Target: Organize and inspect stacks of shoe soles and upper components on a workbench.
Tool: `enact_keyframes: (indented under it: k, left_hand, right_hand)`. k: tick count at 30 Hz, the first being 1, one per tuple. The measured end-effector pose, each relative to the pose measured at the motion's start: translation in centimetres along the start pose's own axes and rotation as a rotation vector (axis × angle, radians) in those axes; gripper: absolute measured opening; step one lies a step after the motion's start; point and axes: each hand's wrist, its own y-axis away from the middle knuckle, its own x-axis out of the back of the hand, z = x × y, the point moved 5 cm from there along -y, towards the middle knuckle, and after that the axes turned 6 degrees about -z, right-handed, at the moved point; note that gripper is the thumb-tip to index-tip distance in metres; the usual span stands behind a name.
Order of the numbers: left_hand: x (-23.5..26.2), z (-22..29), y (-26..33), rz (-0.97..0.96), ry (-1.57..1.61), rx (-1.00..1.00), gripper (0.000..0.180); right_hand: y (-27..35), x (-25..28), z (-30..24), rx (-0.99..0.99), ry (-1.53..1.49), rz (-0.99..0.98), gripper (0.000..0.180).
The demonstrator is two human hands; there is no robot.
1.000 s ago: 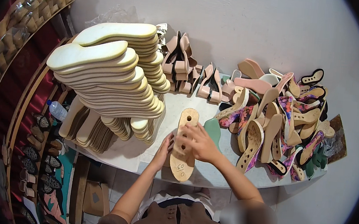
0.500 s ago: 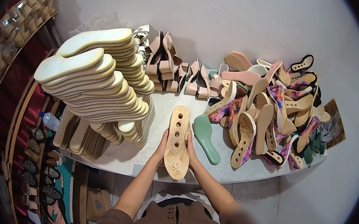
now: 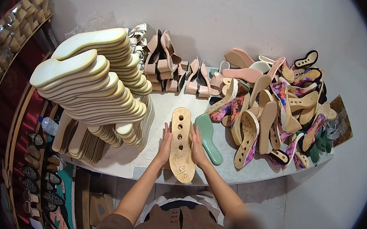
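Note:
A tan wedge sole (image 3: 180,158) with a row of several round holes and pen marks at its heel end lies lengthwise before me, toe end away, its heel end at the table's front edge. My left hand (image 3: 164,144) is along its left side, fingers stretched out and flat. On the opposite side, my right hand (image 3: 196,146) is likewise open, its fingers straight beside the sole's edge. Both palms face the sole, touching or nearly touching it. Just right of my right hand is a glossy green sole (image 3: 209,138).
Tall stacks of cream foot-shaped soles (image 3: 86,80) fill the table's left. Pink heeled sandals (image 3: 166,65) stand at the back. A heap of wedge soles, some floral (image 3: 281,97), covers the right. A water bottle (image 3: 50,125) and shoes on racks (image 3: 33,162) are at far left.
My fingers, wrapped round the sole's sides before, have straightened and loosened. The sole has turned slightly, its heel end shifting right. The whole view has shifted a little.

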Motion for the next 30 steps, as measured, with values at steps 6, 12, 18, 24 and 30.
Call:
enact_keyframes:
  k: [6,12,18,24,30]
  left_hand:
    - [-0.3,-0.6,0.0,0.046,-0.326,-0.090,0.067]
    - [-1.6,1.4,0.3,0.030,-0.255,0.004,0.068]
    - [-1.4,0.9,-0.2,0.026,-0.250,0.013,0.070]
    - [-1.1,0.5,0.3,-0.018,-0.052,0.026,0.069]
    - [-0.2,-0.7,0.3,0.034,0.248,0.022,0.068]
  right_hand:
    - [0.8,-0.7,-1.0,0.100,0.143,0.042,0.054]
    - [0.5,-0.1,-1.1,0.160,0.162,0.013,0.053]
    - [0.0,-0.1,-0.9,0.085,0.081,0.003,0.055]
    - [0.4,-0.3,-1.0,0.155,-0.131,-0.072,0.059]
    - [0.8,-0.1,0.5,0.047,-0.502,-0.007,0.065]
